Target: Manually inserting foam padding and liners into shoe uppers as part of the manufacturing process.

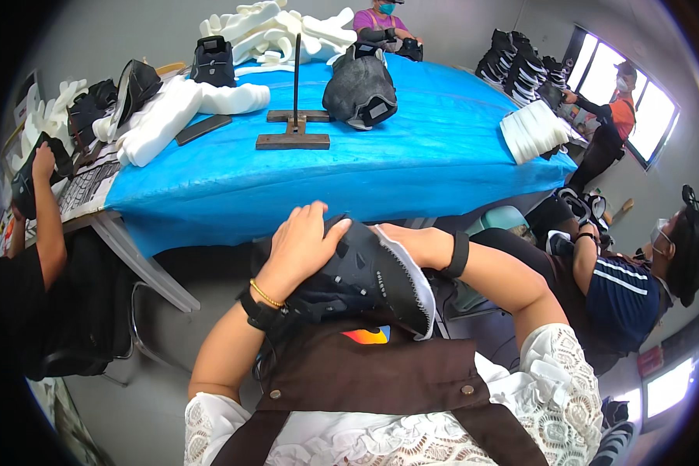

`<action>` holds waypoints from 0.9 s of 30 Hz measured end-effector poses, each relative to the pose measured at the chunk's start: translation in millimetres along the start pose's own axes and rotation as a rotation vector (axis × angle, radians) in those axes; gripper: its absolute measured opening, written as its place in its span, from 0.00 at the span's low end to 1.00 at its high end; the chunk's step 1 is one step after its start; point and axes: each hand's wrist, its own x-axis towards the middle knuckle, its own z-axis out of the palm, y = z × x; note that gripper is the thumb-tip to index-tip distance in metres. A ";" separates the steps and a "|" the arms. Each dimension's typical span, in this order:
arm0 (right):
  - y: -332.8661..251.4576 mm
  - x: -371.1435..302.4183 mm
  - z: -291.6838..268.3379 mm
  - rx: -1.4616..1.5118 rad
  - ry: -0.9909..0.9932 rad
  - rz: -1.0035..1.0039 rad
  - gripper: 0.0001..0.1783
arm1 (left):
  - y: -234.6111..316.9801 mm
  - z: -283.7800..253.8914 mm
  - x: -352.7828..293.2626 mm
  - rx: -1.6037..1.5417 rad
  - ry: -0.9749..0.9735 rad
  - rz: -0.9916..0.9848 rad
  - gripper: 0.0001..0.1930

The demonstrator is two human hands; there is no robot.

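A black shoe upper (342, 276) with small light marks lies across my lap, just below the table edge. Along its right side runs a pale rim with a jagged, zigzag-stitched edge. My left hand (307, 241) grips its top left, thumb toward the middle and fingers bent over the far side. My right hand (415, 245) is closed around the upper's far right edge, its fingertips partly hidden behind the material. On the table ahead stand a dark upright rod on a wooden base (293, 140) and a rounded dark grey shoe upper (357, 89).
A blue-covered table (443, 116) fills the space ahead. White foam pieces (163, 120) and a dark flat bar (203, 130) lie at left; a white bundle (532, 132) sits at right. Co-workers sit or stand on both sides and across. Stacked uppers (516, 66) stand far right.
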 end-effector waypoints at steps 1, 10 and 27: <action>-7.5 1.7 -3.1 -0.105 0.009 -0.012 0.24 | -12.2 12.9 -4.6 -0.012 0.001 -0.021 0.19; -8.0 2.2 -63.7 0.108 -0.445 0.544 0.29 | -28.4 14.8 -16.7 -0.409 0.318 0.044 0.13; -11.3 -2.2 20.8 1.128 -0.024 0.279 0.33 | -2.1 1.3 -63.4 -0.128 0.509 0.840 0.15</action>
